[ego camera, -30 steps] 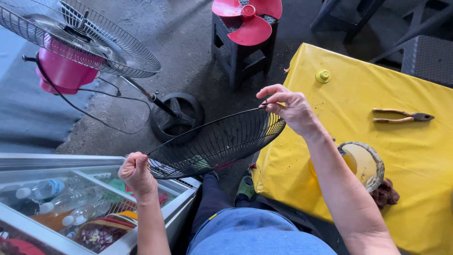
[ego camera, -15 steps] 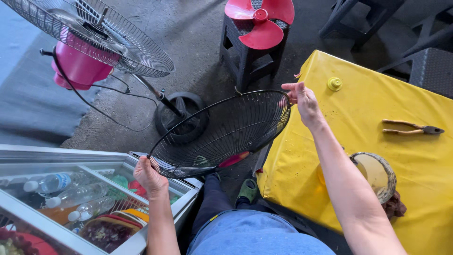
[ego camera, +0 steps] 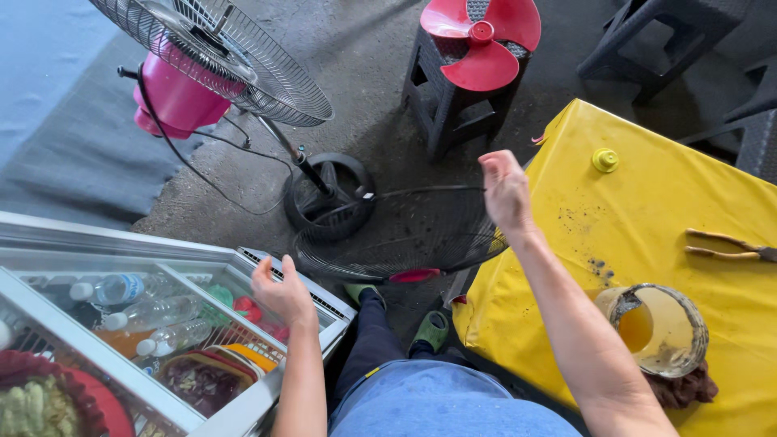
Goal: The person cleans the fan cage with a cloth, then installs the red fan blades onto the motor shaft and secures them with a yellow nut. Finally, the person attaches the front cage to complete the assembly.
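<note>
A round black wire fan guard (ego camera: 396, 235) hangs between my two hands, above my knees. My right hand (ego camera: 503, 190) grips its far right rim beside the yellow table. My left hand (ego camera: 279, 291) holds its near left rim, over the corner of a glass-topped cooler. The guard is blurred and tilted nearly flat, with a pink piece at its lower edge. A standing fan with a pink motor housing (ego camera: 174, 97) and its own grey wire guard (ego camera: 214, 53) stands at the far left on a black round base (ego camera: 328, 194).
A red fan blade (ego camera: 484, 40) lies on a dark stool (ego camera: 449, 105). The yellow-covered table (ego camera: 647, 202) carries a yellow cap (ego camera: 605, 159), pliers (ego camera: 728, 245) and a dirty yellow pot (ego camera: 655, 328). A glass cooler (ego camera: 121, 324) with bottles sits lower left. Dark chairs stand at the top right.
Both hands turned the black guard from tilted up toward flat and lowered it. My view shifted closer, and my right hand moved a little left along the table's edge.
</note>
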